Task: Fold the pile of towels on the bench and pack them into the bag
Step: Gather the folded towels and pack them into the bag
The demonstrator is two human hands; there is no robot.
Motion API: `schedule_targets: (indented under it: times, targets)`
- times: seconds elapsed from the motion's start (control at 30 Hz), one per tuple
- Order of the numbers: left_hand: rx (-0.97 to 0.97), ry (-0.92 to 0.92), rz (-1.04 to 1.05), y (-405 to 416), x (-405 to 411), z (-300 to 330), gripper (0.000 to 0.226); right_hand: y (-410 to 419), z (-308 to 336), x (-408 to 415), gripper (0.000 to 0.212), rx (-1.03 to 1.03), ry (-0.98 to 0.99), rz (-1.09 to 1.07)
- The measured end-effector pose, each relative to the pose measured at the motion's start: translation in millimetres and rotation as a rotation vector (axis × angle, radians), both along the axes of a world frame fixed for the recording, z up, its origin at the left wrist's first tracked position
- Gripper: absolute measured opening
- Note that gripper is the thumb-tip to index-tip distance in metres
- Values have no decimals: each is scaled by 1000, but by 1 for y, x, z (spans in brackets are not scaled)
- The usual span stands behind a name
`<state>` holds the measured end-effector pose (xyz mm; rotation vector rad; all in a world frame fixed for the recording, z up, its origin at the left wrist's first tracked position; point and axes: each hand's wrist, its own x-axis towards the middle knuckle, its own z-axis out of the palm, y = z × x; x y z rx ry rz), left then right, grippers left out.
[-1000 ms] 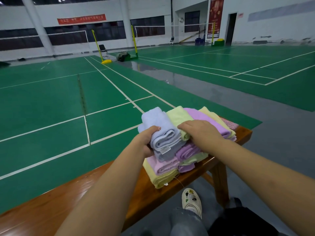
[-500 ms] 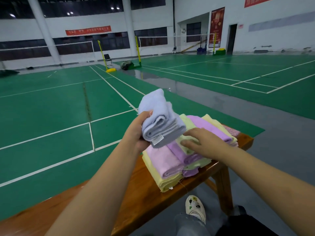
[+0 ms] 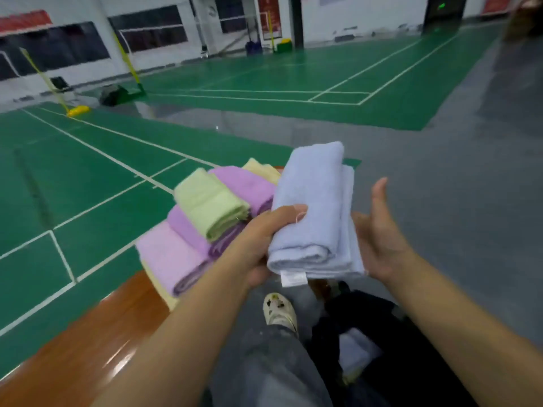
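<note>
The left hand point(image 3: 264, 239) has its grip clenched around a folded pale blue towel point(image 3: 314, 212), lifted clear of the folded towel stack point(image 3: 205, 218) on the wooden surface point(image 3: 88, 342), probably to carry it to the black bag point(image 3: 411, 362) below. The right hand point(image 3: 379, 230) is released, palm beside the towel, seemingly to steady it. Something pale already lies inside the bag.

we see the left hand point(image 3: 264, 239) gripping a folded blue towel point(image 3: 314, 212) above a black bag point(image 3: 382, 348), right hand point(image 3: 379, 230) spread beside it, folded towels point(image 3: 205, 218) stacked on the bench point(image 3: 88, 342).
</note>
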<state>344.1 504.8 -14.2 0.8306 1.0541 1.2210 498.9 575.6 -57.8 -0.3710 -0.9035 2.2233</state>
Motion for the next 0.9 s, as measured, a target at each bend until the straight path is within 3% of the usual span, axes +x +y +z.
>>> schedule_targets:
  times: [0.13,0.33,0.43,0.57,0.7,0.77,0.9]
  targets:
    - [-156,152,-126,37,55,-90,50,8,-71,63,105,-105,-146,-197]
    - [-450,251,-394,62,118,-216,55,3,-199,144,112,-267,-481,-365]
    - [-558,266,-482,65,126,-269,40,-10,-246,154,104,-355,-598,-342]
    - [-708,271,-555,57,124,-326,57,-34,-304,146,65,-541,-570,-386]
    - [-827,233,-636,50,114,-372,59,-61,-358,130,71,-700,-521,-394]
    - [-898,224,-659,49,106,-387,48,-70,-379,120,74,-812,-472,-375]
    - [-1012,214,-631,50,96,-412,34,-77,-412,110,48,-1057,-368,-377]
